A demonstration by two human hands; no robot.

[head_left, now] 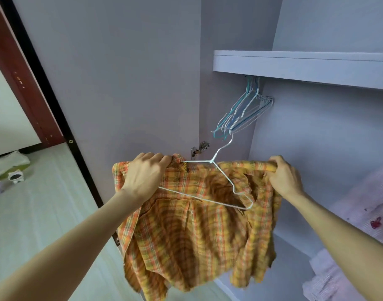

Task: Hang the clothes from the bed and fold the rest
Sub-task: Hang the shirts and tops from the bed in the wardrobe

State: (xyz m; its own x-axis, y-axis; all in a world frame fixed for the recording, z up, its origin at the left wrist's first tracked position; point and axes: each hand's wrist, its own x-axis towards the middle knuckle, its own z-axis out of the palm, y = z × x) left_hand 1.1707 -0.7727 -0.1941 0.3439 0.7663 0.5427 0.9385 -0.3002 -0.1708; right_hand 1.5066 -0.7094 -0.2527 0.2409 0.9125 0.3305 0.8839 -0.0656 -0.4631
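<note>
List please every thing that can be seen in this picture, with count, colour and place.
orange and yellow plaid cotton shirt: one, orange-yellow, held up before the wardrobe
white wire hanger: one, white, lying against the shirt, hook upward
bunch of empty wire hangers: several, white and pale blue, hanging under the shelf
pale grey wardrobe shelf: one, grey, upper right
metal door hinge: one, silver, above the shirt
white garment with red marks: one, white, right edge
left hand: one, grips the shirt's left top edge
right hand: one, grips the right top edge
</note>
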